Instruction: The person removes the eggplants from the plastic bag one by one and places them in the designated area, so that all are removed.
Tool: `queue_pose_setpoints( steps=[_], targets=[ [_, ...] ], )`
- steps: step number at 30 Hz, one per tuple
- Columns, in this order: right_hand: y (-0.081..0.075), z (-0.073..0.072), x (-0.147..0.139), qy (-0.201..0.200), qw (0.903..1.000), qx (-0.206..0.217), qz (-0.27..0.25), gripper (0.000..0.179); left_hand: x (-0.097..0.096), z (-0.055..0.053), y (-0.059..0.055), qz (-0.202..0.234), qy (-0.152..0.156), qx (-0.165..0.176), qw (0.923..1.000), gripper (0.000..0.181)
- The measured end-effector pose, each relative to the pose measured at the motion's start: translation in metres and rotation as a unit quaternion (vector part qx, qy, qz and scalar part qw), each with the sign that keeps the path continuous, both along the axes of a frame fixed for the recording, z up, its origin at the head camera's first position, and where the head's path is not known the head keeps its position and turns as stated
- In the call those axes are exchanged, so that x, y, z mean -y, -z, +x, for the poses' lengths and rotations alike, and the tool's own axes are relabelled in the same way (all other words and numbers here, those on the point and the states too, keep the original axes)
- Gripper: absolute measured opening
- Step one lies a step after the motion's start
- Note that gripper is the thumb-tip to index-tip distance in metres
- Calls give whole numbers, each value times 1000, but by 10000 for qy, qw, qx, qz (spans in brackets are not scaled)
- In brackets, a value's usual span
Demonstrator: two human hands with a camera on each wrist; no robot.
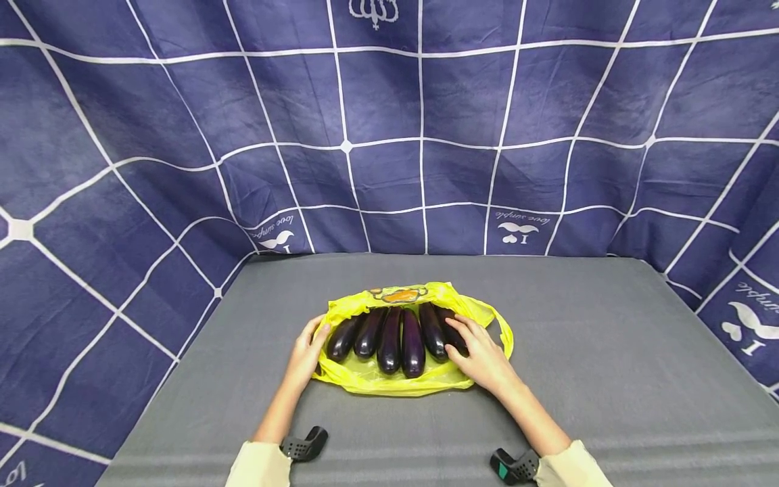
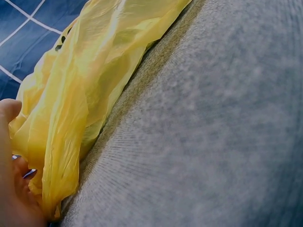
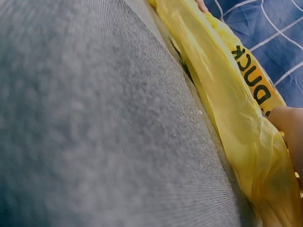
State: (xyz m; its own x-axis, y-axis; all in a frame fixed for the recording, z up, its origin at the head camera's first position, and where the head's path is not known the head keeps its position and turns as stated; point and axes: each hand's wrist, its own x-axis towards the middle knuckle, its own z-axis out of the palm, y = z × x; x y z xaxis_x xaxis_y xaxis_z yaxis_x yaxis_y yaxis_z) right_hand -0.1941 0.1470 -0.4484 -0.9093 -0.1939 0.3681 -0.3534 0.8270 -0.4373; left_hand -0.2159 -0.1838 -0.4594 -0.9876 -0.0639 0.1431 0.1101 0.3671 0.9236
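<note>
Several dark purple eggplants [image 1: 413, 345] lie side by side in the mouth of a yellow plastic bag [image 1: 389, 387], which rests on its side in the head view. My left hand [image 1: 306, 353] holds the bag's left edge; in the left wrist view its thumb and a bent finger show beside the bunched plastic. At the other end, my right hand [image 1: 485, 356] grips the rightmost eggplant [image 1: 451, 333], thumb and fingers spread over it. The right wrist view shows only part of that hand, against the bag, with the eggplant hidden there.
Grey cloth covers the table [image 1: 608, 352] beneath the bag. A blue curtain with white grid lines [image 1: 462, 101] hangs behind the table and along its sides. One loop of the bag [image 1: 510, 338] sticks out at the right. Each wrist wears a black band.
</note>
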Motion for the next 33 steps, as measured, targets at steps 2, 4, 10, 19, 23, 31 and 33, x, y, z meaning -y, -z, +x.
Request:
queue_pose_setpoints(
  steps=[2, 4, 10, 19, 23, 31, 33],
  targets=[
    [3, 0, -1, 9, 10000, -3, 7, 48, 0, 0, 0, -57, 24, 4, 10000, 40],
    [6, 1, -1, 13, 10000, 14, 36, 51, -1, 1, 0, -73, 25, 5, 10000, 40],
    [9, 3, -2, -8, 9999, 50, 119, 56, 0, 2, 3, -47, 10, 5, 10000, 39],
    [-2, 4, -1, 23, 9991, -8, 430, 56, 0, -1, 4, -107, 71, 118, 9998, 42],
    [-8, 5, -1, 31, 9984, 164, 532, 56, 0, -1, 4, -132, 102, 133, 9998, 41],
    [-15, 7, -1, 30, 9965, 457, 697, 56, -1, -3, 5, 252, 560, -523, 9967, 42],
    [-15, 7, -1, 22, 9965, 460, 699, 55, -1, -2, 4, 278, 628, -750, 9948, 41]
  ],
)
